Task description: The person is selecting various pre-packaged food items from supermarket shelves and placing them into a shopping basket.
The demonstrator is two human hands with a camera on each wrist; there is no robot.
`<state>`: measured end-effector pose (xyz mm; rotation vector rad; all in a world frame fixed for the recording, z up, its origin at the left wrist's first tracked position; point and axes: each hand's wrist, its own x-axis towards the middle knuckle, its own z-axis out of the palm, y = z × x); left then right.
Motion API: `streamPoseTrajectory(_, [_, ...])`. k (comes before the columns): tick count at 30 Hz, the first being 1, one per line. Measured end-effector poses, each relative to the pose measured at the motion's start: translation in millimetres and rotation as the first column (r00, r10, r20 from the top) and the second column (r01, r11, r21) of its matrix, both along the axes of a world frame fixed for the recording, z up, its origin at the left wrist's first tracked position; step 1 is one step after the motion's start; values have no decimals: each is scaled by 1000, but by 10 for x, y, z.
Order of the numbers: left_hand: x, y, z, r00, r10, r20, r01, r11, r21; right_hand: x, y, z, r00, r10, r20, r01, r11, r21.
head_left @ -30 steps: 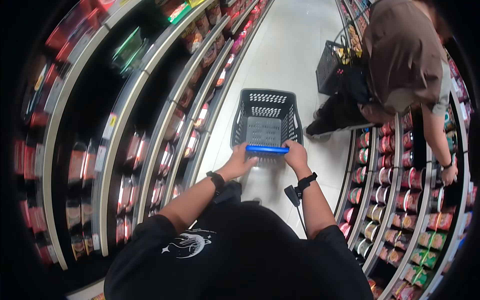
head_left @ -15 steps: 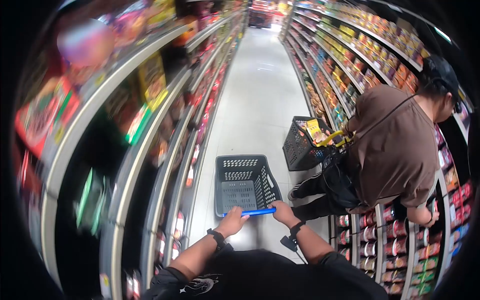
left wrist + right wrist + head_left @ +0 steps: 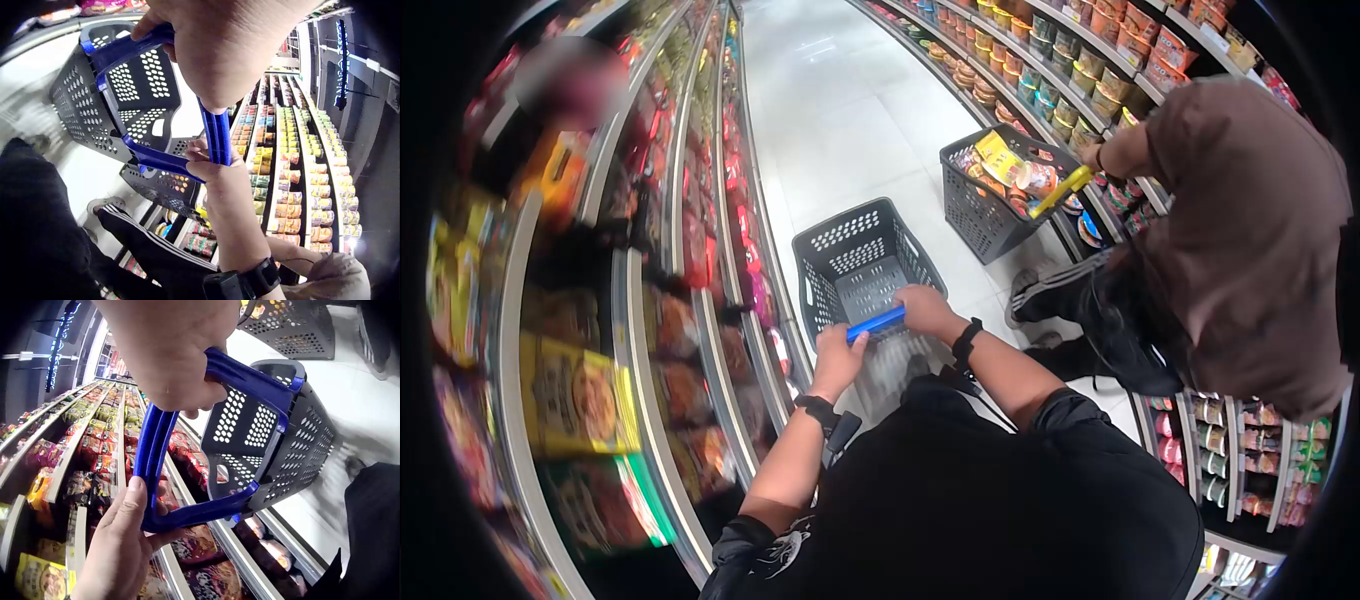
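Observation:
A dark grey shopping basket (image 3: 845, 232) with perforated walls stands low in front of me, its slotted bottom showing. Its blue handle (image 3: 877, 323) is raised toward my body and slants up to the right in the head view. My left hand (image 3: 837, 362) grips the left end of this handle. At the other end, my right hand (image 3: 927, 308) has its fingers curled round the bar. Both wrist views show the handle's blue side arms (image 3: 215, 510) running down to the basket rim, with my left hand (image 3: 119, 544) holding one corner of it.
On the right, a person in a brown shirt (image 3: 1240, 230) bends beside a second basket (image 3: 985, 215) with packaged food and a yellow handle (image 3: 1062, 192). Shelves of bagged goods (image 3: 580, 395) line the left; tubs (image 3: 1090, 75) line the right. Pale floor (image 3: 850, 130) runs between.
My view swings right and down, and the handle now slants instead of lying level. The second basket appears closer. The other person's arm now reaches forward past it. Both my hands stay on the handle.

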<state>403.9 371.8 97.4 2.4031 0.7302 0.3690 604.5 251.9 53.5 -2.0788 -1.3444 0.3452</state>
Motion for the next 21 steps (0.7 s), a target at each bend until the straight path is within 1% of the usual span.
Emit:
streamPoseTrajectory(4, [797, 983, 0, 966, 18, -257, -23, 1000, -18, 706, 988, 41, 1000, -2, 4, 3, 993, -118])
streamPoseTrajectory(5, [940, 1148, 22, 969, 34, -246, -40, 999, -20, 840, 1184, 68, 1000, -19, -2, 19, 991, -130])
streamPoseTrajectory(7, [1254, 1555, 9, 987, 36, -155, -33, 999, 22, 1153, 1600, 137, 1000, -17, -3, 17, 986, -165])
streamPoseTrajectory(10, [1713, 2232, -12, 987, 32, -157, -28, 999, 30, 1626, 2258, 163, 1000, 18, -4, -19, 984, -176])
streamPoseTrajectory(13, [2206, 2901, 105, 987, 33, -156, -29, 999, 30, 2149, 2912, 87, 1000, 28, 1, -27, 996, -90])
streamPoseTrajectory(14, [2391, 3134, 141, 988, 32, -148, -28, 999, 28, 2326, 3145, 114, 1000, 24, -15, -26, 994, -102])
streamPoseTrajectory(16, [2734, 3686, 126, 992, -8, -127, 5, 1000, -31, 2648, 3594, 199, 999, 7, -41, -13, 989, -148])
streamPoseTrajectory(17, [2885, 3929, 158, 993, -38, -113, 31, 998, -63, 2760, 3779, 199, 999, 26, -37, -33, 979, -200])
streamPoseTrajectory(18, [3069, 4160, 199, 980, -41, -193, 16, 992, -129, 2874, 3929, 154, 999, 41, -30, -47, 969, -241])
streamPoseTrajectory(19, [3186, 4400, 212, 978, -41, -202, -2, 978, -207, 3115, 4251, 123, 998, 60, 13, -55, 964, -261])
streamPoseTrajectory(20, [3361, 4664, 17, 987, -62, -149, 46, 993, -108, 3340, 4473, -38, 995, 82, 63, -67, 976, -207])
streamPoseTrajectory(21, [3533, 4902, 23, 979, -87, -185, 67, 992, -111, 3503, 4667, 29, 992, 102, 76, -84, 974, -211])
